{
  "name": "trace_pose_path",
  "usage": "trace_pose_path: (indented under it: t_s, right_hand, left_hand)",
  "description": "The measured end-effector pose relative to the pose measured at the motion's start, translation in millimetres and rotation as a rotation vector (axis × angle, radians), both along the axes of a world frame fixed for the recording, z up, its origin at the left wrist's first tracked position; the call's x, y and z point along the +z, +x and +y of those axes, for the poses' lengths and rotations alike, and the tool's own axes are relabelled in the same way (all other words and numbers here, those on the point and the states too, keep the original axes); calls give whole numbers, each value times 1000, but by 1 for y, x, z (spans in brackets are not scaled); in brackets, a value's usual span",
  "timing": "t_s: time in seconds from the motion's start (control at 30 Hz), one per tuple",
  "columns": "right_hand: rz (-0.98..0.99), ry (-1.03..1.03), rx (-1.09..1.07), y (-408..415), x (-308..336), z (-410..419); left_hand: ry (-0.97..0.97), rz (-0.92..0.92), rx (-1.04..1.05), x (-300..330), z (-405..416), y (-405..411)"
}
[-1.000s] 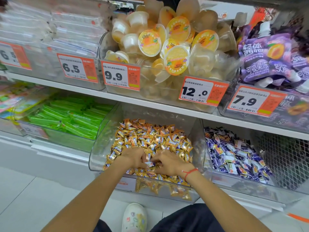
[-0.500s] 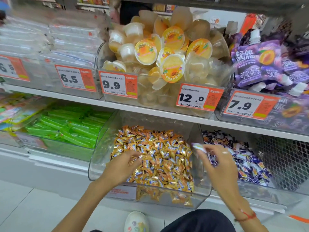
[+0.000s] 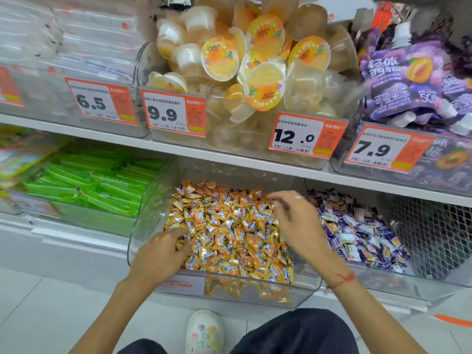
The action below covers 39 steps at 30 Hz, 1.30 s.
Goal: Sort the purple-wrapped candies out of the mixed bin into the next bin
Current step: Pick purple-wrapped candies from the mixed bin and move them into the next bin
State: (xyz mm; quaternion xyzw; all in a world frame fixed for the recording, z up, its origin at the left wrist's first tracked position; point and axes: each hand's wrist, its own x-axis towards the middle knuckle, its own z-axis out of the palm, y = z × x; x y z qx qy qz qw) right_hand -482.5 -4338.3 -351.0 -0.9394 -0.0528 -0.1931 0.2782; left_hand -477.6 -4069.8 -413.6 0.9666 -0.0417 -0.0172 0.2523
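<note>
Left hand (image 3: 159, 254) fingers dig into mixed bin (image 3: 224, 290) — grasp indeterminate. Right hand (image 3: 297, 223), blurred, loosely spread, seemingly empty; purple-wrapped candies (image 3: 357, 233) lie to its right — sorting unfinished.

The bins (image 3: 143, 241) are showing clear, glossy plastic. The orange candies (image 3: 229, 226) are glinting in shiny foil wrap, and the purple candies (image 3: 357, 233) in smooth glossy film. Paper price tags (image 3: 306, 135) are looking matt; the floor (image 3: 38, 302) is gleaming faintly.
</note>
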Motion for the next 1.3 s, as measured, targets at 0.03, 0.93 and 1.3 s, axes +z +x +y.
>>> trace_pose_path:
  t_s: [0.03,0.93,1.3]
  right_hand:
    - [154,-28,13,16,-9,14]
    - [814,9,538,15,-46,44]
    - [480,-152,79,114,-73,51]
  left_hand:
    - [21,21,29,1,-2,0]
    - [75,-255,-160,15,-20,50]
    - [482,113,-397,-8,-16,52]
